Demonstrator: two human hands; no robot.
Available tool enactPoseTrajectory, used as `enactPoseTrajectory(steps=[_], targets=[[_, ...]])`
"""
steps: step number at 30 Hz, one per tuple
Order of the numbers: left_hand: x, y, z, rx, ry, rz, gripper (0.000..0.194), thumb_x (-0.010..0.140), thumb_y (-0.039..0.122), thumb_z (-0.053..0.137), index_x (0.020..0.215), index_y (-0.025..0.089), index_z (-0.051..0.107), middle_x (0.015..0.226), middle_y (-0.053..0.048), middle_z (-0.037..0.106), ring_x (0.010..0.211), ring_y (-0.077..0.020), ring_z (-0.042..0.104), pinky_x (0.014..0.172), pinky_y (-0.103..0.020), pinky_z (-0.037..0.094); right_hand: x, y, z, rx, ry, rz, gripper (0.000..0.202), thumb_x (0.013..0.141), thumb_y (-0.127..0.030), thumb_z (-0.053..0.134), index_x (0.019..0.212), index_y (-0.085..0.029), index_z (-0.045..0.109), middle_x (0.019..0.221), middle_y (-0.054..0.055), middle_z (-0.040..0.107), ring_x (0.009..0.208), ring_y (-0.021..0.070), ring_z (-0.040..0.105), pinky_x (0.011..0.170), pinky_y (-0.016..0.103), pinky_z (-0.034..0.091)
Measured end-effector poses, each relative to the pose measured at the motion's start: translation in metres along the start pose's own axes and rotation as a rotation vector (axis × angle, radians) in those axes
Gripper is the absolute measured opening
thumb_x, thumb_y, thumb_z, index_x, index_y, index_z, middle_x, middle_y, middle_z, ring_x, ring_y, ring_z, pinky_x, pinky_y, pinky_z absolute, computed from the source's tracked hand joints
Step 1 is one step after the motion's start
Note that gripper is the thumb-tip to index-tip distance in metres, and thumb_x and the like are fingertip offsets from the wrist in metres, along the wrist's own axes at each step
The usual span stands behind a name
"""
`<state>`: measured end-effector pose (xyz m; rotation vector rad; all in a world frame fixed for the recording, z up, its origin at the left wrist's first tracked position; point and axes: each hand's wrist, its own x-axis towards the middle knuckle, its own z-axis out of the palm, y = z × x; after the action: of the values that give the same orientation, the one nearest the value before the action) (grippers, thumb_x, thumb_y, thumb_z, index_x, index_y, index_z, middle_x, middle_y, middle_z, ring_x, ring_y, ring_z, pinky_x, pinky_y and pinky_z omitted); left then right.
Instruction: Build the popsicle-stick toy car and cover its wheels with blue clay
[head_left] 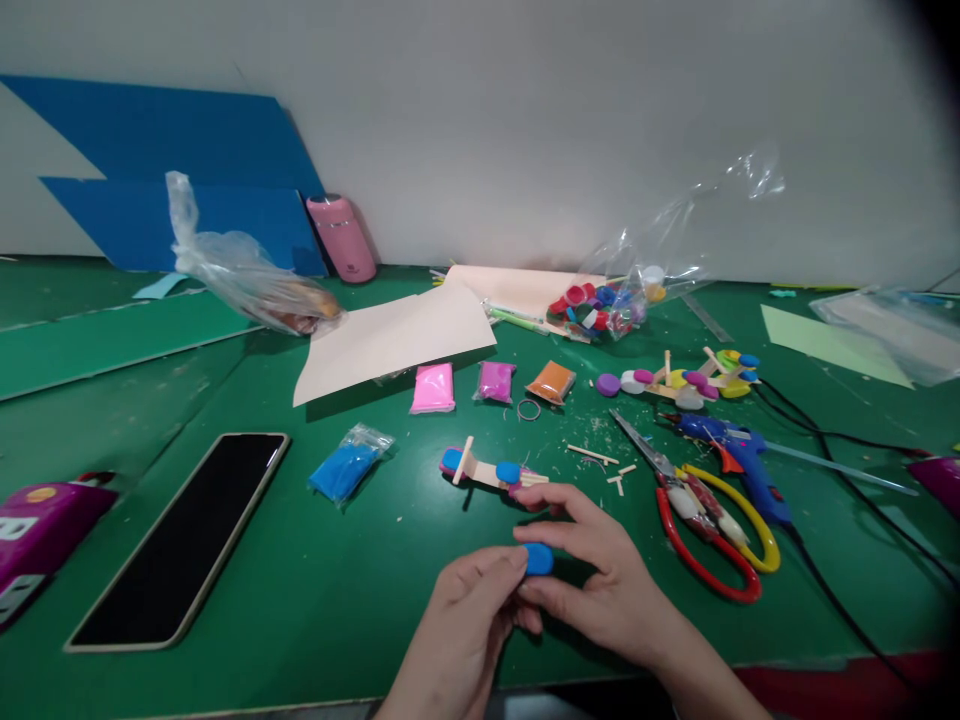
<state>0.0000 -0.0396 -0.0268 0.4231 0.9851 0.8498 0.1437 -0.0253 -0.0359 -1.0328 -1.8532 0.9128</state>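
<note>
A small flat piece of blue clay (538, 560) is pinched between the thumb and fingers of my left hand (476, 610). My right hand (600, 570) curves around its right side, thumb just below the piece and forefinger above it, the fingers apart. Just beyond my hands lies a small wooden stick model (487, 472) with blue and purple clay on it and a crosspiece near its left end. To its left rests a clear bag of blue clay (349, 464). Pink (433, 388), purple (495, 381) and orange (551, 382) clay packets lie behind the model.
Red-and-yellow-handled scissors (705, 520) and a blue glue gun (739, 455) with its cable are on the right. A phone (184, 540) lies at left. Behind stand a pink bottle (342, 238), paper sheets (397, 335), a bag of bottle caps (600, 305) and another stick model (682, 382).
</note>
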Motion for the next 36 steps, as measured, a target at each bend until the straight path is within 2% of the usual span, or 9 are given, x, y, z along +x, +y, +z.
enactPoseTrajectory(steps=[4,8,13,19,24,29,36], targets=[[0.000,-0.001,-0.002,0.017,-0.001,0.010,0.025,0.063,0.033,0.068,0.055,0.010,0.064,0.049,-0.001,0.055,0.048,-0.0093,0.045,0.050,-0.022,0.035,0.000,0.000,0.000,0.034,0.003,0.017,0.028,0.069,-0.025,0.067,0.097,-0.024,0.064,0.112,0.008,0.053,0.105,0.0220,0.052,0.088,0.035,0.043],[0.002,-0.001,-0.004,-0.032,-0.051,-0.021,0.025,0.062,0.035,0.069,0.057,0.011,0.064,0.052,-0.001,0.054,0.050,-0.0095,0.045,0.050,-0.022,0.037,0.001,0.000,0.001,0.055,0.001,0.024,0.029,0.067,-0.025,0.069,0.096,-0.024,0.064,0.112,0.008,0.053,0.105,0.0229,0.052,0.088,0.036,0.043],[-0.001,0.003,0.001,-0.019,-0.118,-0.081,0.024,0.059,0.033,0.071,0.057,0.010,0.065,0.053,-0.001,0.054,0.053,-0.0096,0.045,0.052,-0.022,0.037,0.002,-0.002,0.001,0.081,-0.026,0.026,0.027,0.064,-0.019,0.071,0.090,-0.023,0.065,0.114,0.008,0.050,0.109,0.0232,0.048,0.089,0.035,0.042],[-0.006,0.009,0.004,-0.023,-0.112,-0.091,0.020,0.063,0.029,0.069,0.058,0.010,0.068,0.052,-0.001,0.055,0.052,-0.0081,0.044,0.053,-0.020,0.036,0.000,-0.001,0.000,0.102,-0.025,-0.015,0.043,0.062,-0.019,0.073,0.102,-0.025,0.061,0.117,0.007,0.048,0.112,0.0241,0.045,0.091,0.037,0.041],[-0.005,0.009,0.001,-0.021,-0.109,-0.122,0.024,0.059,0.031,0.072,0.068,0.009,0.071,0.057,-0.003,0.059,0.055,-0.0102,0.048,0.054,-0.022,0.038,-0.002,-0.001,-0.004,0.082,-0.038,0.006,0.034,0.063,-0.019,0.072,0.096,-0.026,0.066,0.115,0.006,0.050,0.106,0.0223,0.050,0.089,0.035,0.043],[-0.006,0.009,0.000,-0.044,-0.122,-0.140,0.025,0.060,0.033,0.072,0.069,0.010,0.071,0.057,-0.003,0.059,0.054,-0.0103,0.050,0.056,-0.023,0.040,0.000,-0.002,-0.008,0.009,-0.082,0.020,0.026,0.064,-0.024,0.072,0.090,-0.024,0.069,0.116,0.006,0.050,0.105,0.0228,0.050,0.090,0.035,0.042],[-0.005,0.007,0.000,-0.131,-0.143,-0.127,0.025,0.062,0.034,0.070,0.069,0.010,0.070,0.062,-0.004,0.060,0.055,-0.0116,0.052,0.054,-0.024,0.042,-0.003,-0.002,-0.006,0.117,-0.060,0.030,0.029,0.067,-0.024,0.069,0.096,-0.025,0.066,0.117,0.007,0.048,0.106,0.0234,0.051,0.088,0.034,0.044]])
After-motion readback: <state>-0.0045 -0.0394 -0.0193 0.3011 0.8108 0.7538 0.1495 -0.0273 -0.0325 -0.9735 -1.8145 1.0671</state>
